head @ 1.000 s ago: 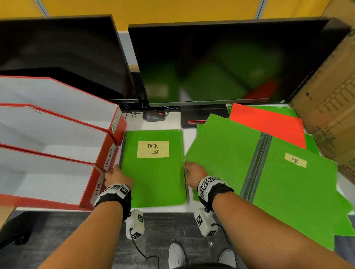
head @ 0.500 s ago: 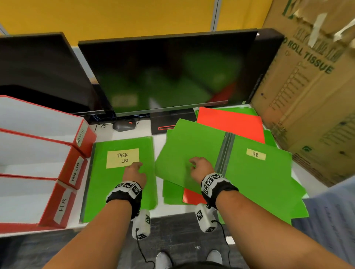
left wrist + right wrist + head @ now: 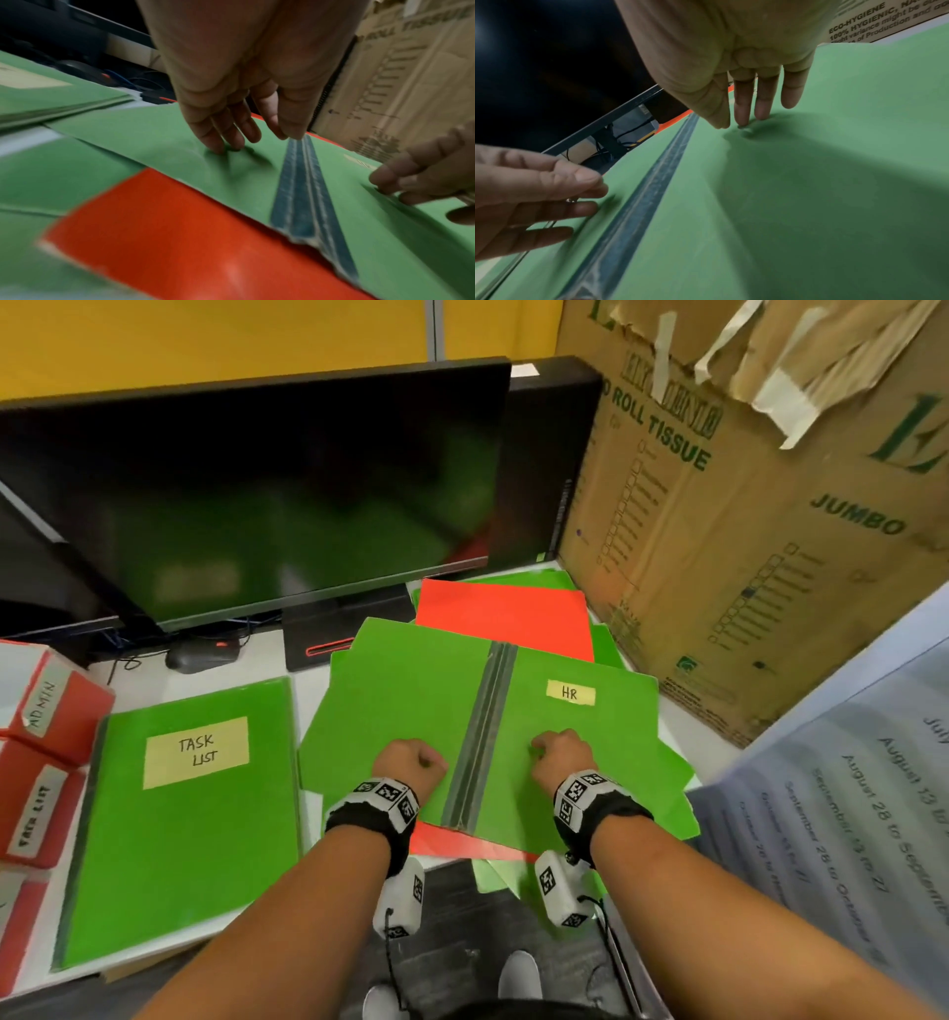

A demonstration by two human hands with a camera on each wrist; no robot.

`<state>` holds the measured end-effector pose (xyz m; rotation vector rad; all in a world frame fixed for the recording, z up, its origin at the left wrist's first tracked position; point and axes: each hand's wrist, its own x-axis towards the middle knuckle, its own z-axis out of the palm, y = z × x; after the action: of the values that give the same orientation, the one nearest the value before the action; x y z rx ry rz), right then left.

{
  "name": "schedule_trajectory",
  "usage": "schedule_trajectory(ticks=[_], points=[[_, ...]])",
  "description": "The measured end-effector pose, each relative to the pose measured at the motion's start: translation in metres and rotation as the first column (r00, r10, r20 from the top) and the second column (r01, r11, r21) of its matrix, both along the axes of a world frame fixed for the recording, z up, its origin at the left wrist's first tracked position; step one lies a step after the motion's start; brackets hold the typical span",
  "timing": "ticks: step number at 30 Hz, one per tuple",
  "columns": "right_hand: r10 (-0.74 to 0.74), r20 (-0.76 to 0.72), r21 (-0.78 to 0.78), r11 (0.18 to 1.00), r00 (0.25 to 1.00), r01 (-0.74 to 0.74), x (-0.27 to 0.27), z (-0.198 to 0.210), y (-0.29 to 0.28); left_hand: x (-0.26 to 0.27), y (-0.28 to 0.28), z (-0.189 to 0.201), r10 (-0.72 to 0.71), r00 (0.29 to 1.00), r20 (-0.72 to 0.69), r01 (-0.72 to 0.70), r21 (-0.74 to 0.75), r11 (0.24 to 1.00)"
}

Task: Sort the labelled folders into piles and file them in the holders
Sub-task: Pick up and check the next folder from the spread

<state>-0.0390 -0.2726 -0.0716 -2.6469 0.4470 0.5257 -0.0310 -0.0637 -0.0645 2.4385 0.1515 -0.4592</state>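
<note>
Both of your hands are down on the open green HR folder (image 3: 580, 762), one on each side of its grey spine (image 3: 480, 737). Your left hand (image 3: 408, 765) rests on the left flap; the left wrist view shows its fingers (image 3: 221, 134) reaching downward, only slightly bent, with the tips pressing on the green card and nothing pinched. Your right hand (image 3: 557, 760) rests on the right flap, below the yellow HR label (image 3: 571, 693); the right wrist view shows its fingers (image 3: 763, 97) nearly straight, tips touching the card and holding nothing.

That folder lies spread open, outer side up, on top of a loose heap of folders at the right of the desk: an orange-red folder (image 3: 506, 616) shows behind it, and another orange-red edge (image 3: 447, 839) sticks out under its near side, with more green sheets beneath.

Just to the left, apart from the heap, the closed green TASK LIST folder (image 3: 179, 839) lies flat on the white desk (image 3: 308, 819). At the far left stand the red file holders (image 3: 46, 747), with ADMIN and TASK LIST tags readable.

A dark monitor (image 3: 287, 495) stands behind, and a cardboard tissue box (image 3: 744, 531) stands at the right.
</note>
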Motion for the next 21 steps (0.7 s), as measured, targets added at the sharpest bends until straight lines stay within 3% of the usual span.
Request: schedule_trajectory(ticks=[5,8,12,18,21], points=[[0.116,-0.062,-0.007,0.993,0.991,-0.116,-0.003,-0.007,-0.015,0.004,-0.035,-0.008,-0.044,0.998,-0.037,0.047,0.094,0.994],[0.166,-0.096,-0.025,0.985,0.981,-0.169,-0.005,-0.008,-0.018,0.006,-0.047,-0.016,-0.100,0.993,-0.060,0.112,0.245,0.963],[0.185,-0.097,-0.018,0.982,0.978,-0.188,-0.005,-0.009,-0.023,0.007,-0.059,-0.020,-0.050,0.995,-0.082,0.081,0.420,0.904],[0.140,-0.078,-0.020,0.990,0.987,-0.142,-0.003,-0.005,-0.026,0.012,-0.062,-0.025,-0.120,0.986,-0.118,0.163,0.501,0.850],[0.191,-0.072,0.048,0.981,0.979,-0.188,-0.004,-0.008,-0.026,0.012,-0.064,-0.026,-0.172,0.975,-0.140,0.221,0.535,0.815]])
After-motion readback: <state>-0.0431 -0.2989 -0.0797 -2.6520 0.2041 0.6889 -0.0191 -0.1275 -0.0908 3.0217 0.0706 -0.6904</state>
